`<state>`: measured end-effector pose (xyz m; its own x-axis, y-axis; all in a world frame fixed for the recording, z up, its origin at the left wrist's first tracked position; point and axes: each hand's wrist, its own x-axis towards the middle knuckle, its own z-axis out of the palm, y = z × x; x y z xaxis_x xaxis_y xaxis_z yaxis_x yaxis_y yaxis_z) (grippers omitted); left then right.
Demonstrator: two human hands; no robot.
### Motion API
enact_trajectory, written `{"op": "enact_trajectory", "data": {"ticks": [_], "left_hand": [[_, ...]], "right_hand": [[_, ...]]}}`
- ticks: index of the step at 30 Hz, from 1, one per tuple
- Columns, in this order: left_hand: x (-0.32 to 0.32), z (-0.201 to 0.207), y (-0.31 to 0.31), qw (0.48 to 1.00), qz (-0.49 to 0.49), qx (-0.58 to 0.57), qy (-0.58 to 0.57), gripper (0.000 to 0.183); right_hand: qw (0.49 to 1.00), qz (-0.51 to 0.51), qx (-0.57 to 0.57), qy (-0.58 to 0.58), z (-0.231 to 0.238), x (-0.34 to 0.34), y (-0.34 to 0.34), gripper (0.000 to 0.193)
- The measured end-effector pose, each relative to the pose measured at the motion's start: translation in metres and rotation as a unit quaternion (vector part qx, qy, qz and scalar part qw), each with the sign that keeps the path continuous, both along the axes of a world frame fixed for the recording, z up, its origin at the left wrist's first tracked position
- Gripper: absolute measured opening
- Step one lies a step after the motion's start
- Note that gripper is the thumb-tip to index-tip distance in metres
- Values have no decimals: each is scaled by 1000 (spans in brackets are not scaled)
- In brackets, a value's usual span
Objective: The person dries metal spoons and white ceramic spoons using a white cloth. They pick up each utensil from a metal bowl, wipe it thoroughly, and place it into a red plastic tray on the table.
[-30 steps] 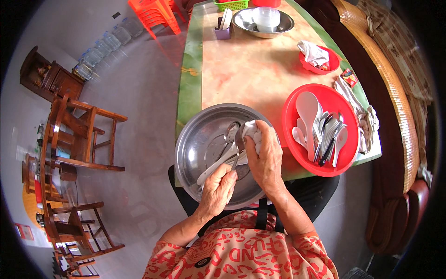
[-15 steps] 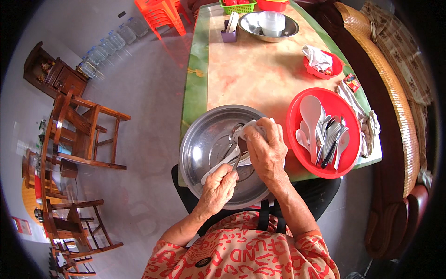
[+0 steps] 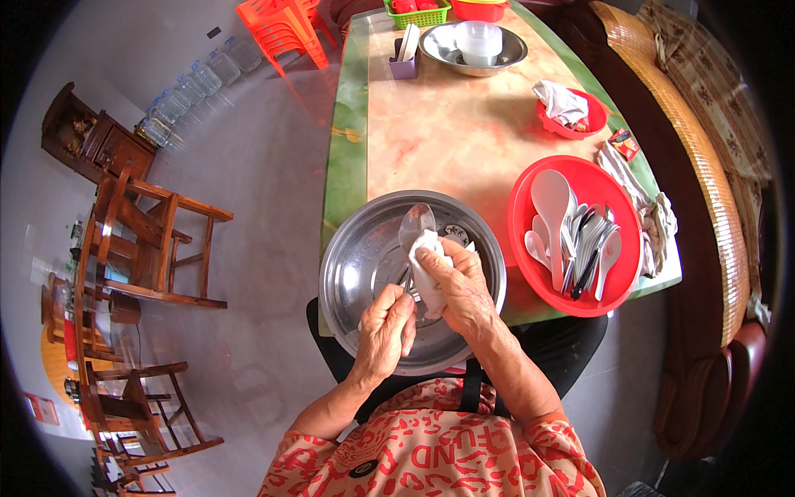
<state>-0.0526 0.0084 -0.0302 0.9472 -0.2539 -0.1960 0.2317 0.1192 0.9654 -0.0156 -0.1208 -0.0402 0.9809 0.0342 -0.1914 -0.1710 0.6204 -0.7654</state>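
Observation:
My left hand (image 3: 385,330) is closed around the handle of a metal spoon (image 3: 417,219), whose bowl points away from me. A white cloth (image 3: 426,280) is in my right hand (image 3: 465,286), pressed against the spoon's neck and handle. Both hands are over a wide steel basin (image 3: 331,282) at the table's near edge. Inside it, past my right fingers, is a round piece with dark marks (image 3: 455,234), which I cannot make out further. To the right, a red plastic basin (image 3: 520,257) holds several spoons and other utensils, including a large white spoon (image 3: 551,195).
Farther along the table are a red bowl (image 3: 598,116) with a cloth, a steel bowl (image 3: 517,58) with clear plastic containers, and a purple holder (image 3: 404,69). Crumpled cloths (image 3: 661,232) lie at the right edge. Wooden chairs (image 3: 166,240) stand left; a bench (image 3: 704,207) runs along the right.
The spoon has come up, its bowl now showing above the cloth. My right hand and the cloth have slid down toward me along it, while the left hand keeps its grip.

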Motion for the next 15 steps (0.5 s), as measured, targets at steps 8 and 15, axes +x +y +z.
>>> {"op": "enact_trajectory", "data": {"ticks": [8, 15], "left_hand": [[3, 1, 6, 996, -53, 56, -52, 25], [54, 44, 19, 979, 39, 139, -146, 28]], "right_hand": [[995, 88, -29, 20, 4, -6, -7, 16], [979, 184, -83, 0, 23, -5, -19, 17]]}}
